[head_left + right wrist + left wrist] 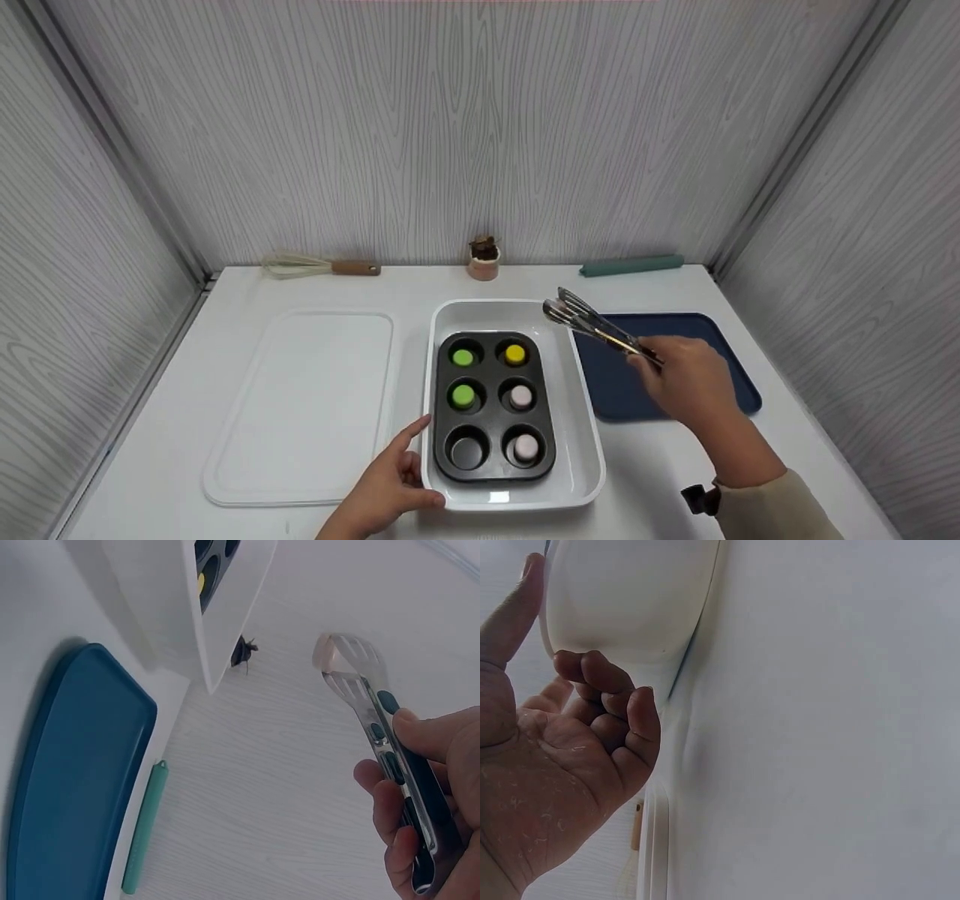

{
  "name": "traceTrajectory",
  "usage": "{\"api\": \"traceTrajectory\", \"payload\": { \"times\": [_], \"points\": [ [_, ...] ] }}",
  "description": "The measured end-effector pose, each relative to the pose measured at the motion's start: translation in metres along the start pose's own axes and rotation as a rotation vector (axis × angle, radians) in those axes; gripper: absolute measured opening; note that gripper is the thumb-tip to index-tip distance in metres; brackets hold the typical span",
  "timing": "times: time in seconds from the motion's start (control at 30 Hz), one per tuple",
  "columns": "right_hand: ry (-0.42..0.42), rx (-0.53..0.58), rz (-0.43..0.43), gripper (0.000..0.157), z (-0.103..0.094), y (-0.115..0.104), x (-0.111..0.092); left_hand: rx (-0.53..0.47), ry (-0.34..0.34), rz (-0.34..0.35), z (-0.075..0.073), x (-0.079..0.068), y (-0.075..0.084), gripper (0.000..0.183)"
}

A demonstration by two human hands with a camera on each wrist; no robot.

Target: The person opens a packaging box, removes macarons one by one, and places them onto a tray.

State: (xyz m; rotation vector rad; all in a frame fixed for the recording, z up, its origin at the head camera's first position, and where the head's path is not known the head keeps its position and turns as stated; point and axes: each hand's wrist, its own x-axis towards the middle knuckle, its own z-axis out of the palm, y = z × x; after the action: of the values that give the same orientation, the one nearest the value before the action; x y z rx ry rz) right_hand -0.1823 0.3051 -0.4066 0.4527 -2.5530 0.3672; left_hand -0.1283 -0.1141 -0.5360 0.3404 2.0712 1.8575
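A deep white tray (577, 420) holds a dark muffin pan (491, 410). Two green pieces (463, 396), one yellow piece (514, 354) and two pale pink pieces (526, 448) sit in its cups; the near left cup shows only its bottom. My left hand (386, 480) holds the tray's near left corner, thumb at the rim, index finger along the left wall, other fingers curled beneath. My right hand (690, 379) grips metal tongs (600, 330) above the tray's right side. In the right wrist view, a pale pink piece (324, 652) is pinched at the tongs' tips.
On the left lies a flat white tray (300, 405). A dark blue tray (630, 382) lies under my right hand. Along the back wall are a whisk (322, 266), a small potted plant (484, 259) and a green rod-shaped object (631, 265).
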Motion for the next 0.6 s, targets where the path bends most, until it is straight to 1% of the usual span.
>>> {"api": "traceTrajectory", "payload": {
  "times": [0.13, 0.33, 0.6],
  "points": [
    [-0.03, -0.016, 0.058, 0.023, 0.002, 0.009, 0.001, -0.01, -0.008, 0.005, -0.001, 0.0, 0.0, 0.121],
    [-0.09, -0.023, 0.149, 0.027, 0.011, 0.021, 0.002, 0.001, -0.012, 0.001, -0.002, -0.001, -0.001, 0.12],
    [-0.135, 0.001, 0.222, 0.022, 0.025, 0.036, -0.001, 0.033, -0.006, -0.014, -0.002, -0.001, 0.0, 0.117]
  ]
}}
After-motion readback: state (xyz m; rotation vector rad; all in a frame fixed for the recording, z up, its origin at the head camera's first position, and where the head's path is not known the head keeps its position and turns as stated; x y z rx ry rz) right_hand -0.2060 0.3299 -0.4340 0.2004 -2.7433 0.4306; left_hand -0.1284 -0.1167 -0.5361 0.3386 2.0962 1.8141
